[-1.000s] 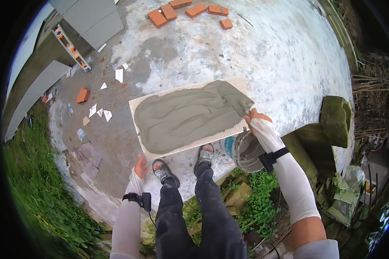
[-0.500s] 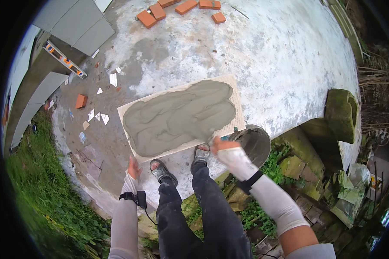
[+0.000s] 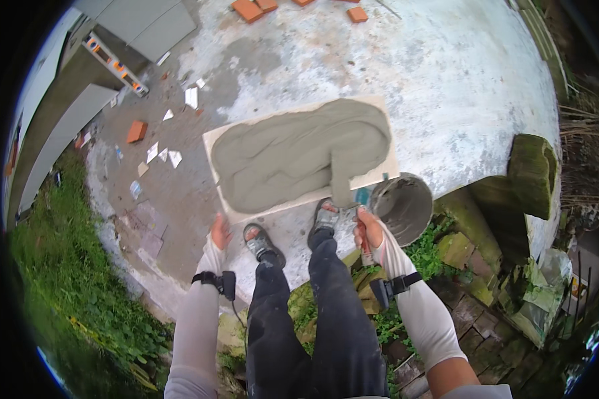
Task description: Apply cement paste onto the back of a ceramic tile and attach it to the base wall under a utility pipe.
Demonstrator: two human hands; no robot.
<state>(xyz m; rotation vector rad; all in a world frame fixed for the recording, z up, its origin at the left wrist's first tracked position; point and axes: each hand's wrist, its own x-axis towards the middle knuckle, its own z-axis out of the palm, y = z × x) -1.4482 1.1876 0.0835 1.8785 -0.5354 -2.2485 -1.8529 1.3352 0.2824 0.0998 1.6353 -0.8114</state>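
Observation:
My right hand [image 3: 369, 229] is closed round the reddish handle of a trowel [image 3: 366, 249]; its mortar-coated blade [image 3: 341, 186] lies over the near edge of a pale rectangular board [image 3: 212, 141], right of centre. Wet grey mortar [image 3: 273, 153] covers most of the board in an uneven layer with wavy ridges. My left hand [image 3: 219, 233] is open, fingers slightly curved, beside the board's near left corner, holding nothing; whether it touches the board I cannot tell. A bucket [image 3: 419, 203] with grey residue inside stands by my right hand. My sandalled feet [image 3: 326, 213] are just below the board.
Orange bricks [image 3: 247, 10] lie at the back and left. A level [image 3: 113, 63] rests by grey panels [image 3: 154, 33], near white shards [image 3: 192, 98]. The concrete slab [image 3: 459, 100] drops to grass [image 3: 60, 253], mossy stones [image 3: 459, 253] and a mossy block [image 3: 529, 176].
My right hand with the trowel has moved from the board's right end toward me and leftward, below the near edge. The mortar's ridges have changed. The whole view has shifted slightly.

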